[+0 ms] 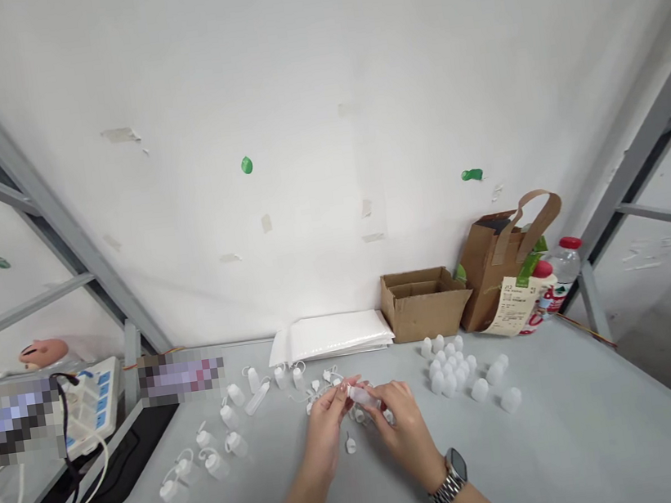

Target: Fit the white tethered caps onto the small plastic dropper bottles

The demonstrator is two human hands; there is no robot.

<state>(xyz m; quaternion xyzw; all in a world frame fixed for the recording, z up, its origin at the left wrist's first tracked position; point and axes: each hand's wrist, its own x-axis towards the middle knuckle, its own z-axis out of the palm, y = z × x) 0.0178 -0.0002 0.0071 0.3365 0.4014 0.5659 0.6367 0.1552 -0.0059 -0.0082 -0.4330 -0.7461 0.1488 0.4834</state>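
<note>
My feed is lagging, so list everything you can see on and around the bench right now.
capped small bottles: cluster of over a dozen, translucent white, table right of centre
open small bottles with tethered caps: about ten, translucent white, scattered table left
loose caps: small pile, white, just beyond the hands
cardboard box: one, brown, open, by the wall
paper bag: one, brown, right of the box
water bottle: one, clear with red cap, beside the bag
stack of bags: one, white, left of the box
power strip: one, white and blue, far left
wristwatch: one, silver, right wrist
left hand: pinching a cap
right hand: holding a small bottle
</note>
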